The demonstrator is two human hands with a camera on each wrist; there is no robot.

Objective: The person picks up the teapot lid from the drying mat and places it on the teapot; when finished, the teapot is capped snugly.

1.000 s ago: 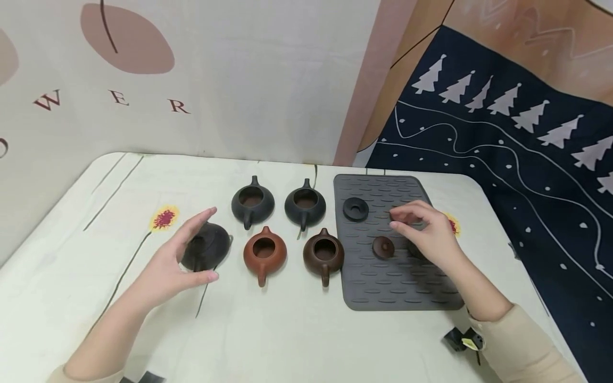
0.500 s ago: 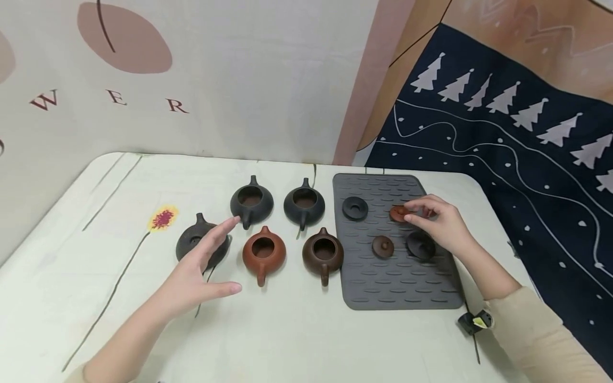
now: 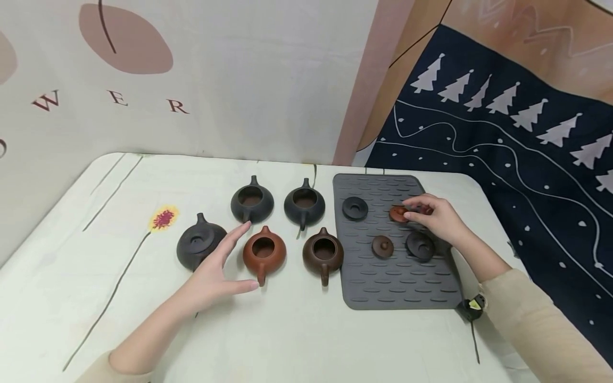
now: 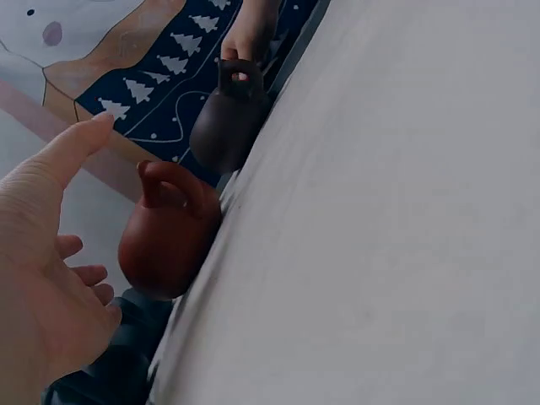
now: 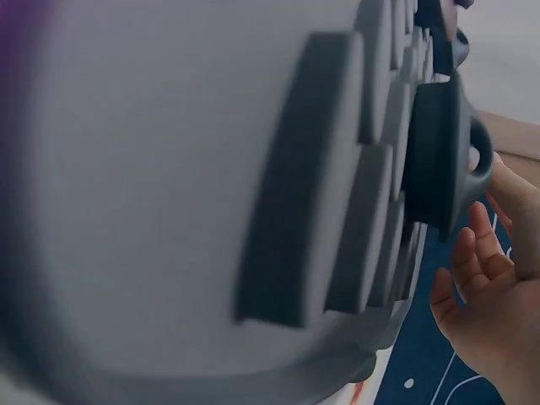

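My left hand (image 3: 210, 282) is spread open by the red clay teapot (image 3: 265, 254), its thumb close to that pot's handle; in the left wrist view the same red teapot (image 4: 169, 249) stands just beyond the fingers. Over the grey mat (image 3: 383, 290), my right hand (image 3: 440, 215) pinches the red lid (image 3: 396, 214) at its right side. The black lid (image 5: 434, 156) hides those fingertips in the right wrist view. Left of the red pot, a black teapot (image 3: 193, 247) wears its lid, partly behind my left hand. The red teapot has no lid on it.
Two lidless black teapots, left (image 3: 251, 205) and right (image 3: 304, 206), stand behind. A lidless dark brown teapot (image 3: 323, 254) is beside the mat. On the mat lie a ring-shaped black lid (image 3: 355, 208), a brown lid (image 3: 382, 247) and another black lid (image 3: 420, 247).
My left hand has moved right, from the lidded black teapot to the red teapot. My right hand has shifted slightly right and back, so the red lid shows more beside its fingertips.
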